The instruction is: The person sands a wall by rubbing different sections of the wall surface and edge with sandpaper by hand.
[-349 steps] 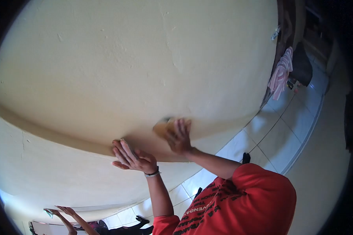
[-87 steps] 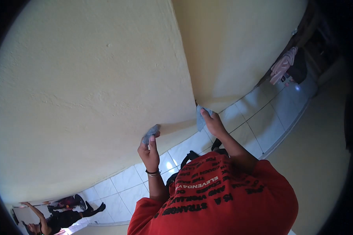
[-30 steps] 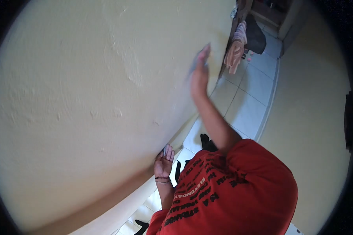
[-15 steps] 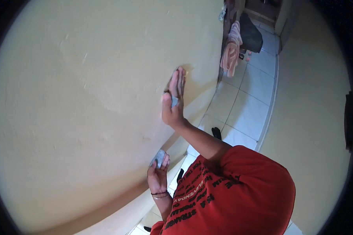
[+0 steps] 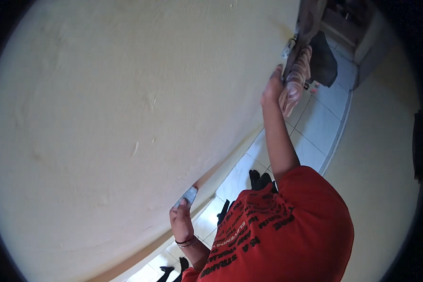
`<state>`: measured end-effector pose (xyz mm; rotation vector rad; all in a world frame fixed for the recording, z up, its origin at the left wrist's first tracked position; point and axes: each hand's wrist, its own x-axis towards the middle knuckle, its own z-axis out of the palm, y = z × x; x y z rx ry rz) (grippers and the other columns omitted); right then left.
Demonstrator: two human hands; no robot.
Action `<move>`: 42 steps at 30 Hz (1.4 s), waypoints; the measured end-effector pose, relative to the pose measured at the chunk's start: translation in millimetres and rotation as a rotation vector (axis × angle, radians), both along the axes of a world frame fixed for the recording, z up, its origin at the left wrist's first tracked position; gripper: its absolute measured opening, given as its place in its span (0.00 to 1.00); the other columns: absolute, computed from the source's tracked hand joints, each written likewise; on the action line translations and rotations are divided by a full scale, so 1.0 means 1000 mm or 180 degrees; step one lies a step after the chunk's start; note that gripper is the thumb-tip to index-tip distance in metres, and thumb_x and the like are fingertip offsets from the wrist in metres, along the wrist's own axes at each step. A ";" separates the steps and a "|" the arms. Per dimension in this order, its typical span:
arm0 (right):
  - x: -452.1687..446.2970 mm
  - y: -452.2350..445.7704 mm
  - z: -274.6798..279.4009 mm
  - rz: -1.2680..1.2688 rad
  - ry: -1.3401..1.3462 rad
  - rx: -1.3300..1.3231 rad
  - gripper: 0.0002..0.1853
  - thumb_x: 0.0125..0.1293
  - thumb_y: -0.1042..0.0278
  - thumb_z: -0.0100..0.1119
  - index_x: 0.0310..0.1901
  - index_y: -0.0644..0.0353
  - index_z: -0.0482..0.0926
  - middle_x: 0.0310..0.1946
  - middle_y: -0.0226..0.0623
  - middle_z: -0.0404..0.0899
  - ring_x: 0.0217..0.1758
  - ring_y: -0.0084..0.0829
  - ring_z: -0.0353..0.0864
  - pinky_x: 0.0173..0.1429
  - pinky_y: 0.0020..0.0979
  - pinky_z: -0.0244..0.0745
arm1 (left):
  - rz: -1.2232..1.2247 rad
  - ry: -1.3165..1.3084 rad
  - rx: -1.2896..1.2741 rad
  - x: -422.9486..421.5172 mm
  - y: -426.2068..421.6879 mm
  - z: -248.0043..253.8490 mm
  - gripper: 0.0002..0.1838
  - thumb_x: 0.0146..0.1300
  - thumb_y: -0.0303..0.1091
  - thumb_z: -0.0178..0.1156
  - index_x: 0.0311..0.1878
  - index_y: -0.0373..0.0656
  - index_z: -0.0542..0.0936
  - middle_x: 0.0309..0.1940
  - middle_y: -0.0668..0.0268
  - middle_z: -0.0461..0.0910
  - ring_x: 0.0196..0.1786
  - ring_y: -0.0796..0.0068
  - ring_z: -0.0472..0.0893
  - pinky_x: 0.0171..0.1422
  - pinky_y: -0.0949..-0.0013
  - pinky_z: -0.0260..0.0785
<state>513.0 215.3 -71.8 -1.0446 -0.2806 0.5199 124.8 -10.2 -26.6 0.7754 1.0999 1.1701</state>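
Observation:
My left hand (image 5: 182, 221), with bracelets at its wrist, is closed on a flat grey piece (image 5: 189, 195) whose material I cannot make out. The thumb lies over its face, close to the lower part of the cream wall (image 5: 103, 141). My right hand (image 5: 272, 87) reaches along the wall to its far edge, beside a pink striped towel (image 5: 296, 87). Its fingers look pressed together. What they hold, if anything, is hidden. Just past the fingertips, a small pale patterned object (image 5: 288, 48) sits at the wall's edge.
A dark cloth (image 5: 322, 61) hangs beyond the towel. White floor tiles (image 5: 317, 120) run along a passage, with another wall (image 5: 380, 164) on the right. Black footwear (image 5: 258, 180) shows on the floor below me. Raised marks (image 5: 135, 149) dot the cream wall.
My right hand has left the middle of the wall, where a small grey-blue piece showed under its thumb, and moved up and right to the towel. My left hand has shifted slightly left, still gripping its piece.

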 end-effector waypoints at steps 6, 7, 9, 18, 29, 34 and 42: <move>0.023 0.013 -0.005 0.0047 0.0423 0.0040 0.30 0.67 0.50 0.34 0.63 0.66 0.51 0.65 0.40 0.52 0.67 0.30 0.51 0.68 0.28 0.43 | 0.0245 0.0392 -0.0249 0.017 0.003 0.018 0.15 0.62 0.34 0.49 0.39 0.27 0.76 0.37 0.60 0.78 0.38 0.79 0.74 0.45 0.79 0.61; 0.014 0.012 -0.007 0.0052 0.0427 0.0060 0.30 0.67 0.50 0.34 0.63 0.66 0.51 0.65 0.40 0.52 0.67 0.30 0.51 0.68 0.28 0.43 | 0.0220 0.0440 -0.0105 0.021 0.007 0.021 0.16 0.62 0.33 0.48 0.40 0.25 0.74 0.39 0.55 0.77 0.43 0.68 0.74 0.52 0.69 0.63; -0.024 -0.002 -0.009 -0.0135 0.0297 -0.0094 0.30 0.68 0.52 0.35 0.63 0.67 0.49 0.65 0.43 0.51 0.68 0.32 0.49 0.68 0.29 0.41 | 0.0124 0.0484 0.0115 0.020 0.007 0.021 0.17 0.62 0.33 0.48 0.41 0.23 0.73 0.41 0.50 0.76 0.49 0.58 0.75 0.58 0.59 0.64; -0.176 -0.096 0.023 0.0059 -0.2145 0.0046 0.32 0.68 0.51 0.29 0.65 0.67 0.42 0.66 0.55 0.34 0.70 0.49 0.31 0.68 0.46 0.28 | 0.0840 0.0451 0.0698 0.021 0.008 -0.018 0.16 0.63 0.35 0.50 0.38 0.27 0.75 0.35 0.59 0.78 0.39 0.74 0.76 0.52 0.70 0.67; -0.184 -0.100 0.002 0.0101 -0.3474 0.0480 0.31 0.65 0.54 0.37 0.62 0.68 0.51 0.64 0.62 0.40 0.67 0.61 0.39 0.66 0.56 0.35 | 0.1514 0.0434 0.0816 0.022 0.003 -0.020 0.15 0.62 0.37 0.52 0.36 0.31 0.76 0.33 0.61 0.77 0.36 0.76 0.76 0.46 0.71 0.69; -0.137 -0.082 0.021 -0.0053 -0.3746 0.0686 0.29 0.65 0.53 0.37 0.63 0.64 0.53 0.65 0.57 0.42 0.67 0.60 0.41 0.66 0.55 0.36 | 0.2231 0.1440 0.0935 0.065 0.005 0.008 0.14 0.62 0.38 0.47 0.30 0.37 0.74 0.23 0.63 0.76 0.26 0.79 0.73 0.27 0.77 0.58; -0.026 -0.032 0.130 -0.0233 -0.3788 0.0976 0.30 0.65 0.50 0.36 0.61 0.66 0.56 0.64 0.59 0.43 0.67 0.60 0.41 0.65 0.54 0.36 | 0.1665 0.2076 0.0791 0.140 0.032 0.059 0.15 0.63 0.37 0.46 0.30 0.35 0.76 0.24 0.63 0.78 0.27 0.79 0.75 0.27 0.78 0.60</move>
